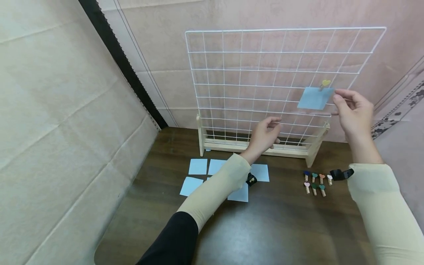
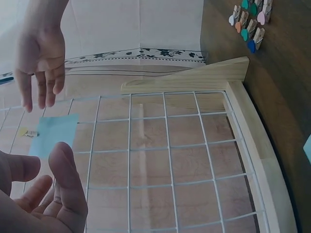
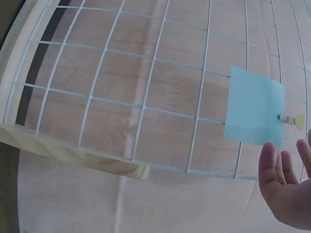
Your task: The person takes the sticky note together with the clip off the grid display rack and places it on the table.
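A light blue square note hangs on the white wire grid, held at its top edge by a small wooden clothespin with a yellow heart. Close to the note's right edge is my right hand, fingers loosely bent and gripping nothing. In the left wrist view, a gap shows between that hand and the note. My left hand hovers before the lower middle of the grid, relaxed, with nothing between thumb and fingers. The right wrist view shows the note flat against the wires.
Several blue notes lie on the dark wooden table, partly hidden by my left forearm. Several heart clothespins lie in two rows near my right sleeve. A wooden stand supports the grid. Pale cloth hangs at the left and behind.
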`<state>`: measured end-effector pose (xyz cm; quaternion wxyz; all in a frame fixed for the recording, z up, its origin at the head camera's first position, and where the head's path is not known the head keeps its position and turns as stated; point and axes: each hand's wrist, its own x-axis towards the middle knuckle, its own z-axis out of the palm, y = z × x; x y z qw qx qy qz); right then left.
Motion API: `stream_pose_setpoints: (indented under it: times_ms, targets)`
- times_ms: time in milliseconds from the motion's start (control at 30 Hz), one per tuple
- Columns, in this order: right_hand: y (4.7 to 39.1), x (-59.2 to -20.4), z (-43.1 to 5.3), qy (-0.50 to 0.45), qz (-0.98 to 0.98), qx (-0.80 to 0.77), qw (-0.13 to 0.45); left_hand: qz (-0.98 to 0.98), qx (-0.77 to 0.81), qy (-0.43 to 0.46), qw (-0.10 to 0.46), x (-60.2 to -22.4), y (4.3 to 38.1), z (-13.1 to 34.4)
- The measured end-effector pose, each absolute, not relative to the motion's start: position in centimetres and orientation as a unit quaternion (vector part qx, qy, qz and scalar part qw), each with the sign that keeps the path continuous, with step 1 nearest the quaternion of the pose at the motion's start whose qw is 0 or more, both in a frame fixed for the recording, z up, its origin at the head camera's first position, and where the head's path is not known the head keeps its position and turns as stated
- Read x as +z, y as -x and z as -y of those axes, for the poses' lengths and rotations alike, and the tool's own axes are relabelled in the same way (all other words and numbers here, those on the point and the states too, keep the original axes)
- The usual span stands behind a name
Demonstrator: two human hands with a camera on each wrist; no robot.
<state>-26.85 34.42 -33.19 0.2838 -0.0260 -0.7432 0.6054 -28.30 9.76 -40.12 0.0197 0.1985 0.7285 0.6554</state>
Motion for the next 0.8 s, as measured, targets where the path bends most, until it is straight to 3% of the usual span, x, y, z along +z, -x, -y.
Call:
stream_pose_setpoints:
  times_ms: [800]
  targets:
    - [29.3,-30.1,-33.7,-0.001,0.786,0.570,0.238,-0.738,0.647,-0.188,0.017,-35.5,31.6,-13.5]
